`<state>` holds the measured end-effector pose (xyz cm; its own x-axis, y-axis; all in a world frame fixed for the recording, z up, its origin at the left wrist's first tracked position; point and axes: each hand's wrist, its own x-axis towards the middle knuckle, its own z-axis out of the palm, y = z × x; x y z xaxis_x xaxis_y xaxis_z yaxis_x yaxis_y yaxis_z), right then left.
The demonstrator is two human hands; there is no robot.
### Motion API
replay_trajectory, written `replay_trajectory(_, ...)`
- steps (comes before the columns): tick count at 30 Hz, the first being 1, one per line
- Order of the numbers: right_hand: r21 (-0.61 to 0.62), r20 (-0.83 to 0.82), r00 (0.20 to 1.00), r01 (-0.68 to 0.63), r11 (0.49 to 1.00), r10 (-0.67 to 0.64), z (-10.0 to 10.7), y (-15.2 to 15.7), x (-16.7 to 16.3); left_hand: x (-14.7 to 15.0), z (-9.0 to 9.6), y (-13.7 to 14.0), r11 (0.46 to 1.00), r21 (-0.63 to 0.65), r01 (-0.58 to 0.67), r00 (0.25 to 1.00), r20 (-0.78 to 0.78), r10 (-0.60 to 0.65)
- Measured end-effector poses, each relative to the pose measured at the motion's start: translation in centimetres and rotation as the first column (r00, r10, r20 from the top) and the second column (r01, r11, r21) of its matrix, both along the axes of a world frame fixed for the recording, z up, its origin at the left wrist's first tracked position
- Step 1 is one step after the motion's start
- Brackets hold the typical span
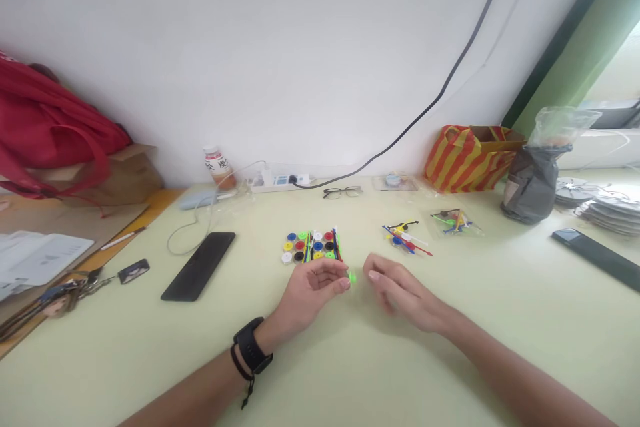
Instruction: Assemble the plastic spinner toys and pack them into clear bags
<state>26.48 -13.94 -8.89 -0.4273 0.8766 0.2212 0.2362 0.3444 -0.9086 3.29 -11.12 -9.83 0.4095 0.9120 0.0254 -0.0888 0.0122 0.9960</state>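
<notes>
Between the thumb and fingertips of my left hand (320, 285) is a small bright green plastic piece (353, 277), blurred and partly hidden by the fingers. My right hand (403, 290) is just to the right of it, a little apart, with fingers curled and thumb against the index finger; whatever it may hold is hidden. Just behind my left hand lie small round plastic discs (299, 246) in several colours, laid in rows, with thin coloured arrow-shaped sticks (309, 245) between them. Behind my right hand is a loose pile of coloured arrows and discs (406, 239).
A clear bag of similar parts (456, 222) lies at the right. Around the table are a black phone (199, 267), keys (75, 290), glasses (343, 193), a bottle (220, 168), a power strip (280, 181), a striped bag (467, 159) and a dark case (600, 257).
</notes>
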Motion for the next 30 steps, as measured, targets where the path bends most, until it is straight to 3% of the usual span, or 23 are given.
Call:
replay_trajectory(3,-0.084,-0.024,0.999,-0.029,0.996,0.027,0.5,0.2,0.2,-0.1,0.1,0.0,1.0,0.007,-0.008,1.0,-0.007,0.009)
replay_trajectory(7,-0.06,-0.033,0.999,0.027,0.998,-0.029,0.7,0.3,-0.1,-0.1,0.1,0.0,1.0,0.021,0.003,1.0,-0.017,-0.003)
replay_trajectory(20,0.003,0.046,0.999,-0.027,1.0,0.026,0.6,-0.1,-0.4,0.1,-0.2,-0.2,0.998,0.013,0.064,0.998,-0.005,-0.064)
replay_trajectory(23,0.172,0.122,0.987,0.085,0.981,-0.107,0.0,0.9,0.6,0.2,0.0,-0.2,0.998,-0.007,0.055,0.999,-0.001,-0.055)
replay_trajectory(25,0.35,0.181,0.939,0.216,0.911,-0.292,-0.5,2.1,1.9,0.2,0.2,-0.3,0.998,-0.021,0.051,0.999,0.011,-0.05)
replay_trajectory(27,0.486,0.262,0.846,0.3,0.821,-0.464,-1.2,3.6,3.8,0.2,0.3,-0.3,0.997,-0.039,0.066,0.998,0.023,-0.065)
replay_trajectory(30,0.548,0.431,0.672,0.335,0.766,-0.603,-2.6,5.7,6.6,0.1,0.4,-0.2,0.991,-0.052,0.122,0.992,0.045,-0.12)
